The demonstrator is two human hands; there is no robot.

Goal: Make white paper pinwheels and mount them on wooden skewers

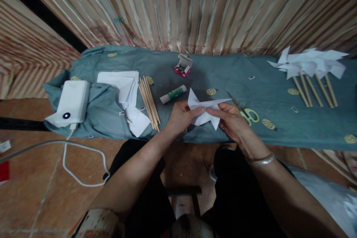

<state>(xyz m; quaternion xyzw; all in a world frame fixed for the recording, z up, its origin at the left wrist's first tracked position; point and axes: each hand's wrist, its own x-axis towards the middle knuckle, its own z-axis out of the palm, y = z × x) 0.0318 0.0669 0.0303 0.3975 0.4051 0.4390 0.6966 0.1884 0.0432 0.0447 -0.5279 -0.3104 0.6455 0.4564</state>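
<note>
A folded white paper pinwheel (205, 117) is held between both hands above the front edge of the cloth-covered table. My left hand (182, 115) pinches its left side, with the thumb reaching to the centre. From the right, my right hand (230, 119) grips it, its thumb meeting the left thumb at the middle. A green and white glue stick (173, 94) lies just behind my left hand. Scissors (248, 115) with light green handles rest beside my right hand. Behind the glue stick stands an open small red box (183, 66) with metal pieces inside.
Several wooden sticks (150, 100) lie left of the hands, beside white paper sheets (126, 91). At the far left is a white power bank (73, 100) with a cable (64, 156). Several white pinwheels on sticks (309, 65) lie at the right. A pleated curtain (178, 11) hangs behind the table.
</note>
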